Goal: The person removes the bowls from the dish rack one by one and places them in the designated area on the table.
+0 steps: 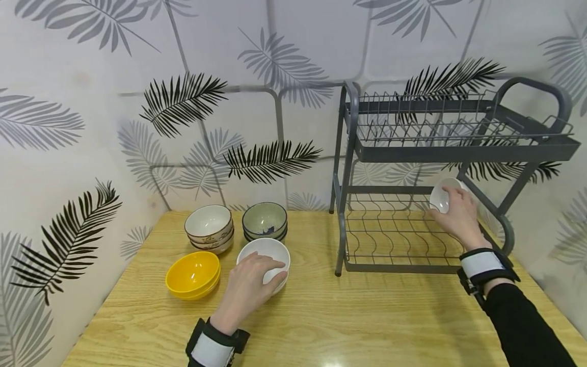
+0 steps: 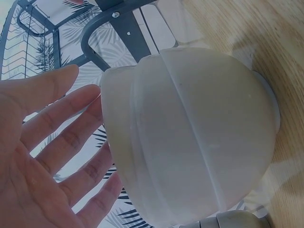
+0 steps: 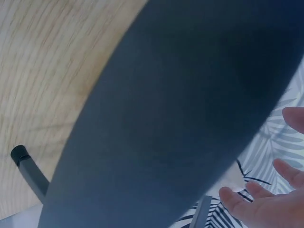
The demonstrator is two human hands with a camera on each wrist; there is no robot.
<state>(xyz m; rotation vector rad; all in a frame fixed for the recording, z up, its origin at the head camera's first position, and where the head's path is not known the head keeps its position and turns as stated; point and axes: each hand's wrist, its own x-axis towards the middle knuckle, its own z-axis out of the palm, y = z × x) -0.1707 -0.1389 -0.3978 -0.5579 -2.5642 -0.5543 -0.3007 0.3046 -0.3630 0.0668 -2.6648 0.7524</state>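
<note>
My right hand (image 1: 458,216) is at a small white bowl (image 1: 440,200) that stands tilted at the right end of the rack's lower tier. Its thumb and fingers are spread in front of the bowl's inside; whether they touch it is hard to tell. The right wrist view shows parted fingers (image 3: 256,209), with a wide grey rack bar (image 3: 156,118) covering most of it. Over the near-left rim of the stacked white bowls (image 2: 199,123) reaches my left hand (image 1: 249,283). Its fingers are spread beside the rim, thumb apart.
Left of the white stack sit yellow bowls (image 1: 192,272). Behind are stacked brown-patterned bowls (image 1: 208,224) and green-grey bowls (image 1: 264,219). The two-tier dish rack (image 1: 458,153) stands on the right of the wooden table (image 1: 344,316), before a leaf-patterned wall (image 1: 312,61).
</note>
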